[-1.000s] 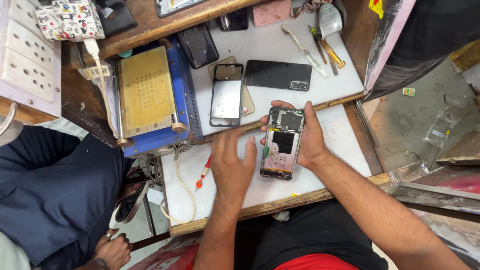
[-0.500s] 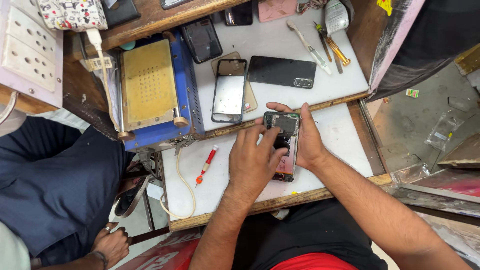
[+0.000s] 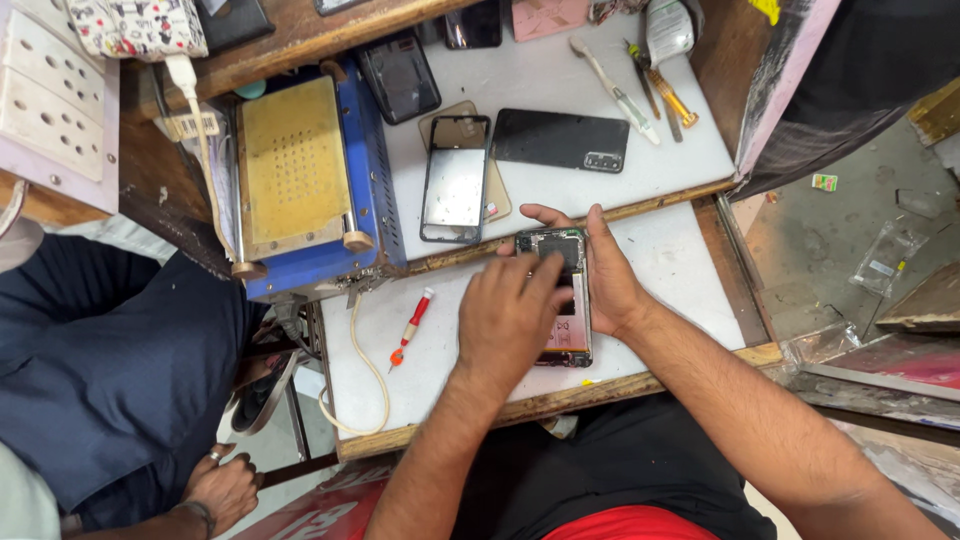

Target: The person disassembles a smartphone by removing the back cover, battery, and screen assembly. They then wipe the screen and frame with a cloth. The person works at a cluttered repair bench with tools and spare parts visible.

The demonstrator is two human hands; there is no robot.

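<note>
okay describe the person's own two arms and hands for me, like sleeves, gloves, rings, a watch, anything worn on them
Both are bare from what shows of the upper arm down: no sleeves or gloves. The left hand and right hand show no rings, and neither wrist carries a watch or band. Dark hair runs along both forearms. Fingernails look short and unpainted.

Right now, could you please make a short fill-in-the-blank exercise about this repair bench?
1. Both hands work on an opened ____ on the white bench.
2. The small screwdriver has a ____ handle.
3. The right hand steadies it while the fingers of the ____ hand press its upper part.

Missing words: phone; red; left
</note>
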